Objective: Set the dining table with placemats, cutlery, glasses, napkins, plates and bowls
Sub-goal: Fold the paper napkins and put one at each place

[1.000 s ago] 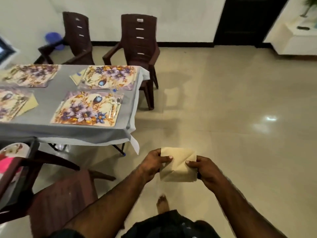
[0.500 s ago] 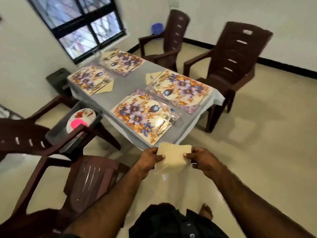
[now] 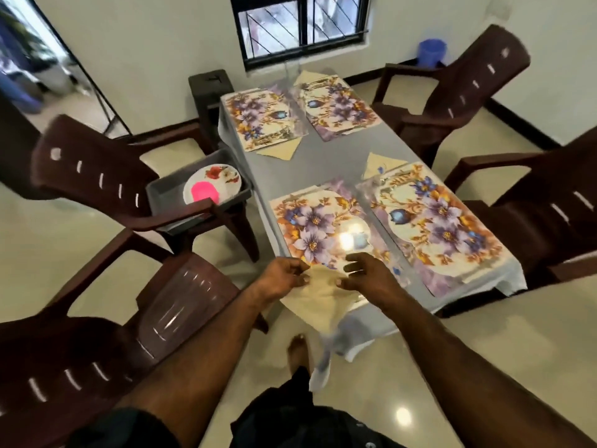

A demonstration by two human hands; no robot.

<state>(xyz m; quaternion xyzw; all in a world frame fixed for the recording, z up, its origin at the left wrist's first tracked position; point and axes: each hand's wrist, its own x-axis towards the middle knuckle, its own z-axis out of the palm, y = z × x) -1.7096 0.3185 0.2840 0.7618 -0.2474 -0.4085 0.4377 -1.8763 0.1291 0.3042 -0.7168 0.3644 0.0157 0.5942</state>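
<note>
Napkin (image 3: 318,294), cream, folded to a rough triangle, hangs between both hands at the near end of the bench (image 3: 326,163). Judged light, limp and easily creased; it sags to a point below the fingers, so it will not keep shape unless carried by two corners or laid flat and smoothed. Best hold: the upper edge, one pinch at each end, as it is now.

Left hand (image 3: 284,274) has its fingers curled in, pinching the napkin's left upper corner. Right hand (image 3: 368,274) takes the right upper edge between thumb and loosely bent fingers; blur hides exactly how many fingers touch. The cloth lies directly under and between the hands, its top edge touching the near border of the nearest placemat (image 3: 323,231).

Beyond: a second placemat (image 3: 433,221) just beside on the right, with a folded napkin (image 3: 381,163) at its far corner. Further off, two more placemats with napkins tucked at their edges. On a chair to the left, a grey tub (image 3: 168,195) holds plates (image 3: 211,185).

Likely the last napkin to lay.
</note>
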